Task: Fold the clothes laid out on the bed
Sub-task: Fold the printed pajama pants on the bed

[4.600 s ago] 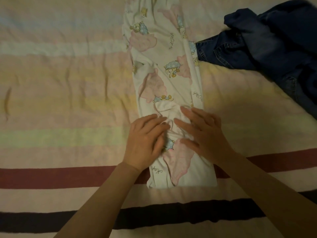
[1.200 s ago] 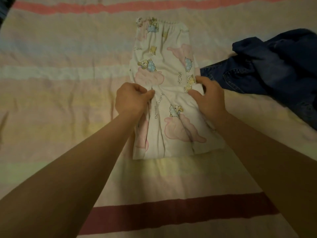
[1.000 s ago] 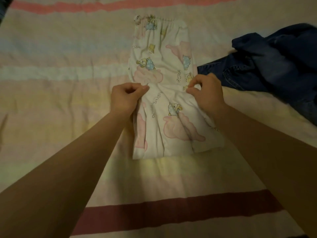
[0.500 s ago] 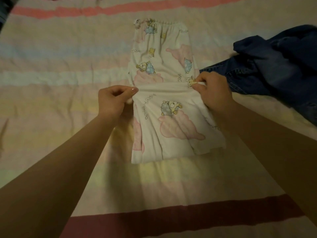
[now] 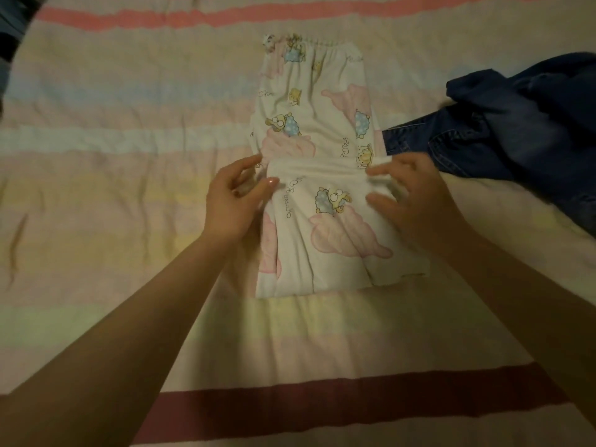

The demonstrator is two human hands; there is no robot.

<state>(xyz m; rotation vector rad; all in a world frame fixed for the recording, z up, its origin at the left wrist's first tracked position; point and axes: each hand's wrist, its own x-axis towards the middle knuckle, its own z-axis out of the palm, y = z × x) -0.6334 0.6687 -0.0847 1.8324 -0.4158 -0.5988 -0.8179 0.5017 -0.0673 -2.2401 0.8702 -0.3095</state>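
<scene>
White pyjama trousers (image 5: 317,101) with a pink and blue cartoon print lie lengthwise in the middle of the bed, waistband at the far end. Their lower part is folded up over the middle, and the folded flap (image 5: 332,233) ends in a straight edge across the cloth. My left hand (image 5: 230,201) is at the left end of that edge, thumb and fingers apart, just touching the cloth. At the right end of the edge, my right hand (image 5: 416,195) has its fingers spread over the corner.
Dark blue jeans (image 5: 516,130) lie crumpled at the right, touching the pyjama trousers' right side. The striped bed cover (image 5: 96,188) stretches out flat to the left and towards me. A dark object (image 5: 9,24) sits at the far left corner.
Both hands carried the leg ends up and laid them over the middle of the trousers. Half a second ago they pinched the flap's corners; now the fingers have spread apart.
</scene>
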